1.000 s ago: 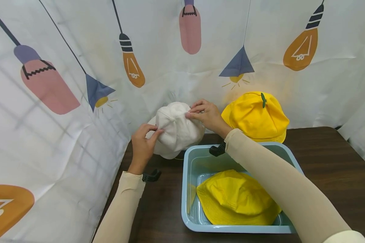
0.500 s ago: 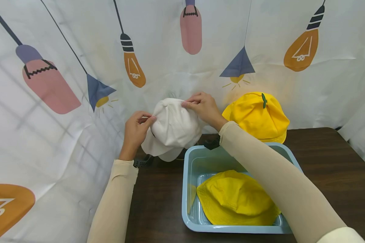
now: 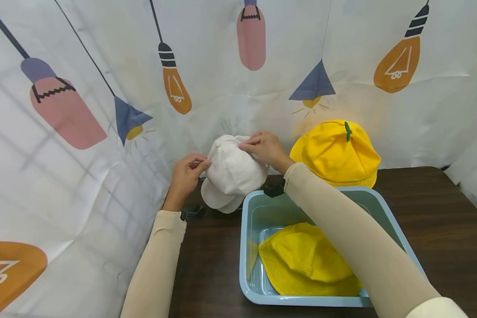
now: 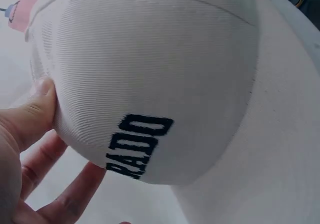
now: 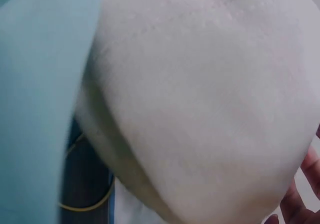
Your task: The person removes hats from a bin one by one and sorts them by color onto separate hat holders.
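Observation:
A white baseball cap [image 3: 238,170] is at the back of the table, left of centre. My left hand [image 3: 184,176] pinches its left side between thumb and fingers. With thumb and fingers, my right hand [image 3: 264,149] pinches the upper right of the crown. Two white brims overlap at its lower front, so another white cap seems to lie beneath. In the left wrist view, dark lettering [image 4: 137,146] shows on the white crown, beside the left thumb [image 4: 45,97]. The right wrist view is mostly filled by blurred white cloth [image 5: 210,99], with fingertips at its lower right.
A light blue plastic bin [image 3: 245,247] stands in front, holding a yellow bucket hat [image 3: 306,260]; my right forearm crosses over it. Behind the bin sits another yellow hat [image 3: 338,154] with a green sprout. A printed white curtain [image 3: 230,101] hangs behind the dark table [image 3: 210,265].
The left hand first shifted up and left along the white cap, then slightly back right. Both hands raised the cap a little, then lowered it, and its brim turned further into view.

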Motion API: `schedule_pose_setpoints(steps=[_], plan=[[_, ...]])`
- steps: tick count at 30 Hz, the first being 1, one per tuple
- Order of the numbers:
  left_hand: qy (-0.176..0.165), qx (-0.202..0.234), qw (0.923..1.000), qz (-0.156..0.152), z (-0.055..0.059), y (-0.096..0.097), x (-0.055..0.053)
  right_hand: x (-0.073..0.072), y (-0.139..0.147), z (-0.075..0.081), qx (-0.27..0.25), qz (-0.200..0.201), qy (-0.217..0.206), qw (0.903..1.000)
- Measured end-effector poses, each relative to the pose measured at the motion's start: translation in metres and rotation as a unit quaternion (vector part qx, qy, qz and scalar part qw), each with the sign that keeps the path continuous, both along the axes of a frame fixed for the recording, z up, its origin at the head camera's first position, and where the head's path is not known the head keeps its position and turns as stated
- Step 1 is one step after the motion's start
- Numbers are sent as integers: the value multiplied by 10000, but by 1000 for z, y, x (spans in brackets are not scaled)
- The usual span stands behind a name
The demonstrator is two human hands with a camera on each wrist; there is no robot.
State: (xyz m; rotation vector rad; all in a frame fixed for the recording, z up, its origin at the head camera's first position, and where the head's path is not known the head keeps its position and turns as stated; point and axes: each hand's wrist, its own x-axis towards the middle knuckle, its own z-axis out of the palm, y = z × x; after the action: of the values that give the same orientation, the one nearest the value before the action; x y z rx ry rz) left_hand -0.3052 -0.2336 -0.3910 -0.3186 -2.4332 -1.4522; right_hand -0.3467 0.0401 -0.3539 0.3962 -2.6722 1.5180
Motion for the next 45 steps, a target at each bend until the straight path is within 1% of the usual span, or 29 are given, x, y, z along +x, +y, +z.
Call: schedule_pose_setpoints(steps=[4,8,10,12,14,17,19,21,24,26,28,31,33,36,38,42,45], plan=[[-43,-85,9999,94,-3,8,0,2,2,1,45,-101,40,9999],[-217,-201,9993,209,-2,11,4,8,7,5,57,-143,-77,9999],[-325,-303,9987,250,1,12,9,14,12,11,78,-107,-132,9998],[-337,-383,9982,310,6,12,16,20,19,23,124,-65,-134,9998],[-173,-458,9979,418,14,12,24,29,28,38,223,-14,-16,9997],[354,-578,9960,589,29,17,37,43,46,61,448,-2,357,9984],[720,-666,9928,692,39,21,46,53,60,74,637,-2,634,9960],[973,-711,9902,713,48,25,55,63,75,82,788,-18,852,9932],[1181,-778,9881,612,60,32,69,79,96,85,1022,13,1048,9892],[1272,-816,9875,459,66,37,78,90,110,81,1185,65,1163,9861],[1361,-840,9868,252,69,42,88,103,123,73,1358,131,1313,9819],[1450,-839,9858,-86,68,49,101,122,139,55,1550,338,1563,9749],[1395,-866,9861,-252,65,54,110,131,147,41,1625,514,1717,9703],[1119,-864,9888,-469,57,61,122,143,156,20,1718,800,1814,9650],[869,-902,9904,-582,49,66,129,150,159,8,1735,992,1809,9630],[348,-961,9908,-890,32,73,140,163,163,-9,1721,1437,1597,9614],[-48,-951,9901,-1032,20,75,148,170,164,-18,1727,1741,1378,9596]])
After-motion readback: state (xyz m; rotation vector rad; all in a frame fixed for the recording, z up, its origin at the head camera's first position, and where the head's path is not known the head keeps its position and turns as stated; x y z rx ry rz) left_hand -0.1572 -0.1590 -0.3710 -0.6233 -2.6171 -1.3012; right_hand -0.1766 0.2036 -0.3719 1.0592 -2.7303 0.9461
